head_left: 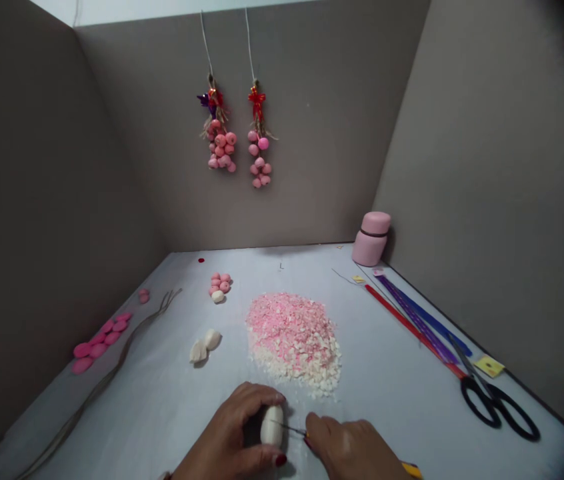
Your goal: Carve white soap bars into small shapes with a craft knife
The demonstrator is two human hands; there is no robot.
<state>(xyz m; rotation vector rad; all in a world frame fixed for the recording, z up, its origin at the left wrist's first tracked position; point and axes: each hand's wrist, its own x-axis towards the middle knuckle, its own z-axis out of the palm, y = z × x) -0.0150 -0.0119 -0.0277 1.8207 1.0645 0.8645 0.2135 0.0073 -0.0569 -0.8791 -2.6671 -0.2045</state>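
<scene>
My left hand (232, 433) is closed around a small white oval piece (272, 427), holding it down on the table near the front edge. My right hand (352, 447) pinches a thin blade (289, 428) with a yellow handle (412, 470), its tip touching the white piece. Just beyond my hands lies a heap of pink and white shavings (295, 340).
Two white ovals (205, 345) and a cluster of pink ones (221, 285) lie left of the heap. Pink flat pieces (102, 337) and grey cords (112, 370) sit at the far left. Black scissors (495, 400), coloured strips (417, 317) and a pink jar (372, 239) are on the right. Two pink bunches (239, 143) hang on the back wall.
</scene>
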